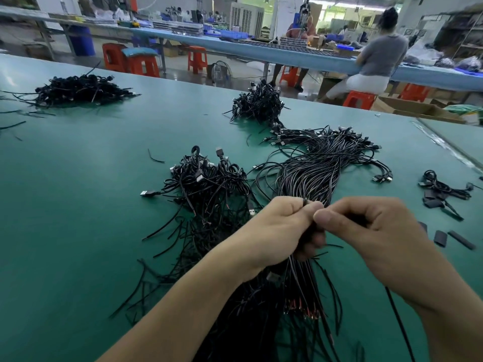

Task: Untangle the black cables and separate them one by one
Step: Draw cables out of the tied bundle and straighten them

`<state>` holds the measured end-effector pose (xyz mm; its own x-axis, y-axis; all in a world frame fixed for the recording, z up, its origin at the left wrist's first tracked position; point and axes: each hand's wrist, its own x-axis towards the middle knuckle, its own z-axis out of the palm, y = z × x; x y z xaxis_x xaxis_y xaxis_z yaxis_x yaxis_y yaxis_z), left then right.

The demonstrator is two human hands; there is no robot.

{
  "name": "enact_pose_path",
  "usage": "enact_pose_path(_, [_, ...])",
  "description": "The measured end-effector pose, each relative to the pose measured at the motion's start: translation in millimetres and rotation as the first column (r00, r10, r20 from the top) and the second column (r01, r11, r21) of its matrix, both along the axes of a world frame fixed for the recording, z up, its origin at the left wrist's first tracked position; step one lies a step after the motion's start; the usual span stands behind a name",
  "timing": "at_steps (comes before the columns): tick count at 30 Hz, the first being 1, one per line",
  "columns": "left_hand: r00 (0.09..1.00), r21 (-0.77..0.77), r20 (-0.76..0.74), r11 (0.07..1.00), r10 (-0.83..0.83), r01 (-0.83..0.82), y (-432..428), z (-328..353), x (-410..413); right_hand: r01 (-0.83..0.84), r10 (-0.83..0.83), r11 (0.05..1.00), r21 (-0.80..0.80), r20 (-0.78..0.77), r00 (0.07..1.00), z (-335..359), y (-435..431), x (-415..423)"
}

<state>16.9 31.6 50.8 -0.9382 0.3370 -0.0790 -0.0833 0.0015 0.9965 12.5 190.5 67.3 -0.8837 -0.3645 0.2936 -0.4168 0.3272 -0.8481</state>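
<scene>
Green matting covers the wide bench (78, 205), which fills most of the frame. Beyond it, across the top, runs a workshop with long blue worktops, orange stools (197, 58) and cardboard boxes (413, 109). A person in a grey top (381, 54) sits at the upper right, facing away.

At lower centre the left hand (282, 231) has its fingers (311, 242) curled tightly round a bundle of black cables (313, 176). The bundle runs from the middle of the bench, passes through the fist and hangs towards the lower edge, where bare red-tipped wire ends show. The right hand (379, 231) meets it from the right. Its fingers are closed narrow, and the thumb tip is pressed against the bundle, touching the left thumb and pinching at the strands. Whether it has one strand or several cannot be told. One loose black cable (398, 325) trails out from under the right wrist to the bottom edge.

Just left of the bundle lies a tangled pile (209, 184) with silver plug ends sticking out. Two more heaps sit further back, one at the upper left (81, 90) and one at the upper centre (258, 103). A small knot of cables (441, 189) lies at the right edge, and short black sleeve pieces (440, 237) lie below it.
</scene>
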Motion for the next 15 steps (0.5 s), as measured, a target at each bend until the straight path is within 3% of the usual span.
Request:
enact_pose_path(6, [0.992,-0.034,0.074,0.994,-0.104,0.107,-4.0,5.8,2.1,0.113,-0.134,0.978,-0.178,-0.111,0.985,0.9,-2.1,-1.8])
enact_pose_path(9, [0.959,0.177,0.145,0.960,-0.242,0.215,-7.5,7.8,1.2,0.105,-0.124,0.958,-0.267,-0.057,0.991,0.2,-1.8,-2.3])
enact_pose_path(12, [0.929,0.462,0.167,0.858,-0.332,0.223,-11.7,8.5,0.3,0.127,-0.128,0.969,-0.210,0.010,0.992,-4.0,-4.6,-2.7])
enact_pose_path(15, [0.932,0.579,0.155,0.795,-0.327,0.182,-10.7,8.0,-0.4,0.101,-0.075,0.984,-0.148,0.174,0.982,-8.3,-3.0,-4.9])
